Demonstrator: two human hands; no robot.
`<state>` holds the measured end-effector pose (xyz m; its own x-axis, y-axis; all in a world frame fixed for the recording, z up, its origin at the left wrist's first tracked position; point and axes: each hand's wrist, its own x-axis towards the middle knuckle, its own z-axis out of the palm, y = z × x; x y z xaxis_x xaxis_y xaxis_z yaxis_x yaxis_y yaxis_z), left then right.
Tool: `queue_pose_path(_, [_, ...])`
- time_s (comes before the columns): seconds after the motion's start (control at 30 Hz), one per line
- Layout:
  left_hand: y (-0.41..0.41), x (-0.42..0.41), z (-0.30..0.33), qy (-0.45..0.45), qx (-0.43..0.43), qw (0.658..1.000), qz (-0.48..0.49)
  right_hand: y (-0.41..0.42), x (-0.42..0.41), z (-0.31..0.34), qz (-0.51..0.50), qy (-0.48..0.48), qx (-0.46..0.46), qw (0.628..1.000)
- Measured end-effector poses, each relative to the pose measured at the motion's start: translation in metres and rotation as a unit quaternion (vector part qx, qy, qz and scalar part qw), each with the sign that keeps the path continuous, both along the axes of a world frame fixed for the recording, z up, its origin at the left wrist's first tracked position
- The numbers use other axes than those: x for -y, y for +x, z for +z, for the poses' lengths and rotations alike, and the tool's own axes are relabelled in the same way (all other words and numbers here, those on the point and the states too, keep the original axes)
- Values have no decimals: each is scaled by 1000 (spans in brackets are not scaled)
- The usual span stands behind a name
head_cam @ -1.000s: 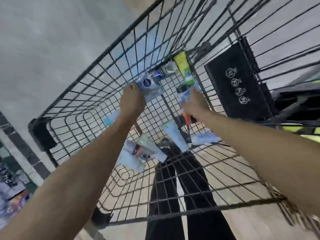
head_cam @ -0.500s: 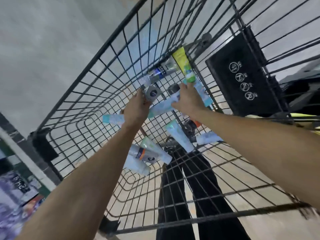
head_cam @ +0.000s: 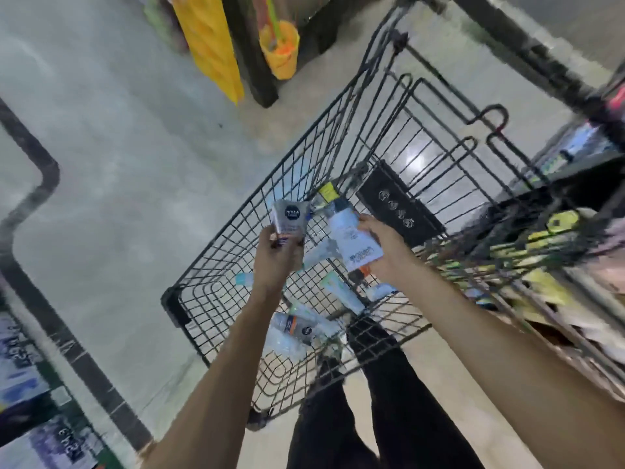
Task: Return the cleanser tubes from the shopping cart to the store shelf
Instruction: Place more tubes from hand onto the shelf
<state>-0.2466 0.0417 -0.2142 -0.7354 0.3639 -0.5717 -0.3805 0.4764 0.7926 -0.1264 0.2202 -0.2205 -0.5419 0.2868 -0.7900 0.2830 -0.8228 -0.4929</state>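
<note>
Above the black wire shopping cart [head_cam: 216, 245], my left hand [head_cam: 275, 258] grips a grey cleanser tube [head_cam: 289, 220] with a dark round logo, held upright. My right hand [head_cam: 385, 247] grips a white and pale blue tube [head_cam: 353, 240], tilted, its dark cap pointing away from me. Both tubes are lifted clear of the cart floor. Several more tubes lie in the cart: a grey and orange one [head_cam: 296, 328], a pale green one [head_cam: 341, 294] and a yellow-topped one [head_cam: 329, 194] at the far end.
A black child-seat flap [head_cam: 397, 206] with white icons stands at the cart's far end. Shelving with yellow-green packs [head_cam: 548, 238] runs along the right. A shelf edge with blurred products [head_cam: 20, 363] sits at lower left. A yellow bucket [head_cam: 279, 50] stands on the floor ahead.
Both hands have risen out of the cart, each with a tube. The view has swung up and back, so more floor and the right shelving show.
</note>
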Motion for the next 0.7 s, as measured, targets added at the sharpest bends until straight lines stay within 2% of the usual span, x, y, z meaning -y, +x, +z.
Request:
queue_pose_path(0.13, [26,10,64,85,12,996,-29,38,22,68,15,22,-76,997])
queue_pose_path(0.23, [46,24,99,144,41,987,-56,71,43,108,44,128,-50,990])
queue_pose_path(0.33, [66,38,127,186,65,975,-99,111,67,157,55,266,-18,962])
queue_pose_path(0.4, [79,42,143,193,66,970,-131,141,78,185,-3,329,10,944])
queue_pose_path(0.53, [114,41,177,205,63,957,-194,197,93,225,-115,364,21,924])
queue_pose_path(0.6, [137,36,197,219,56,948,-223,225,100,243,-175,361,7,916])
queue_pose_path(0.7, [175,28,227,250,64,929,-264,266,111,261,-281,316,-64,904])
